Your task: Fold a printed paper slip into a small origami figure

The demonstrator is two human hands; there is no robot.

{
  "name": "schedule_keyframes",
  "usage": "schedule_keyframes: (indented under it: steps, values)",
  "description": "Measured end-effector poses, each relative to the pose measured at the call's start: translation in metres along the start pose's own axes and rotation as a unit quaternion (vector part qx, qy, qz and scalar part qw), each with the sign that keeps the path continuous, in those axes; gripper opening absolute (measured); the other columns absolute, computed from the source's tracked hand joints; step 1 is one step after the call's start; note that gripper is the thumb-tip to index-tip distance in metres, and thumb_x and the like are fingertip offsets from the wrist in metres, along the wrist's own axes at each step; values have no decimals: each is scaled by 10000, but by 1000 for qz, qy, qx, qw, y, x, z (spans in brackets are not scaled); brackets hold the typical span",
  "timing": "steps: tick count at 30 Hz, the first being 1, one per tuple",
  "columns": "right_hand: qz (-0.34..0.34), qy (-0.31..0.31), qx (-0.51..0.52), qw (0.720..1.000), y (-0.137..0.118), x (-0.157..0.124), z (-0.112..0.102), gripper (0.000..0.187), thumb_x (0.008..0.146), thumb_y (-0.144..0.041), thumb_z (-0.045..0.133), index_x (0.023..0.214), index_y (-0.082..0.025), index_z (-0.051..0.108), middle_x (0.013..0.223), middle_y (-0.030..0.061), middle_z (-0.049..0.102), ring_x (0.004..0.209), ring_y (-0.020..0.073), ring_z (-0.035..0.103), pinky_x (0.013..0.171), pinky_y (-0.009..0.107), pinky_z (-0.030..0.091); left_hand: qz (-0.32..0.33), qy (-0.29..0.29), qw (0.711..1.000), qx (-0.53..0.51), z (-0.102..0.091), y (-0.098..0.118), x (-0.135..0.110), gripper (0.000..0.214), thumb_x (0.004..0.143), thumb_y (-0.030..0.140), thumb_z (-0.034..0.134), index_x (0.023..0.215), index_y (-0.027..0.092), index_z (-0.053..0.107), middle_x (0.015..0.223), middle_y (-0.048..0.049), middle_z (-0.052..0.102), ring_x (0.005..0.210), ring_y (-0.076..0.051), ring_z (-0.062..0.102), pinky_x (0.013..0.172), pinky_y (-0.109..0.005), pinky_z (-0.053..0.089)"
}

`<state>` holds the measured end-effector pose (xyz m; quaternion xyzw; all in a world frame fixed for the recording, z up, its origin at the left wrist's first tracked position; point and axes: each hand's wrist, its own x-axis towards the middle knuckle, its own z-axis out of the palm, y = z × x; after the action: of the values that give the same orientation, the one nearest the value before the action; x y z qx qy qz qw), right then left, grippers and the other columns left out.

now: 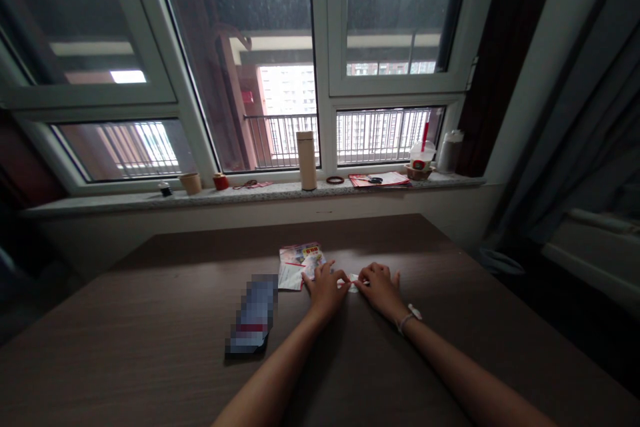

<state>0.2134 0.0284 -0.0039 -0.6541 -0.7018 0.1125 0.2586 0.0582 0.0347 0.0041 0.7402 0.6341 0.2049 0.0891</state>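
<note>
Both my hands rest on a dark wooden table [150,347], close together. My left hand [325,290] and my right hand [381,288] each pinch an end of a small white piece of paper [353,282] lying between them on the table top. The fingers of both hands are curled and pressed down on it. A thin bracelet sits on my right wrist. Just behind my left hand lies a colourful printed leaflet [299,263].
A pixelated flat object [253,315] lies left of my hands. On the windowsill [125,199] stand a tall beige flask [307,160], a paper cup [191,183], a red pot [221,181], a drink cup with a red straw [421,157] and papers [380,179]. Dark curtains hang at the right.
</note>
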Motion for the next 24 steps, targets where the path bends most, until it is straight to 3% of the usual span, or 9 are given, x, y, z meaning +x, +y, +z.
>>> schedule_keyframes:
  steps: [24]
  values:
    - [-16, 15, 4, 1000, 2, -4, 1, 215, 889, -400, 491, 861, -247, 638, 1069, 43, 587, 1134, 268, 441, 1036, 665, 139, -15, -2, 1000, 1, -5, 2, 0, 153, 785, 456, 647, 848, 327, 700, 1455, 30, 433, 1370, -347, 270, 1007, -765, 51]
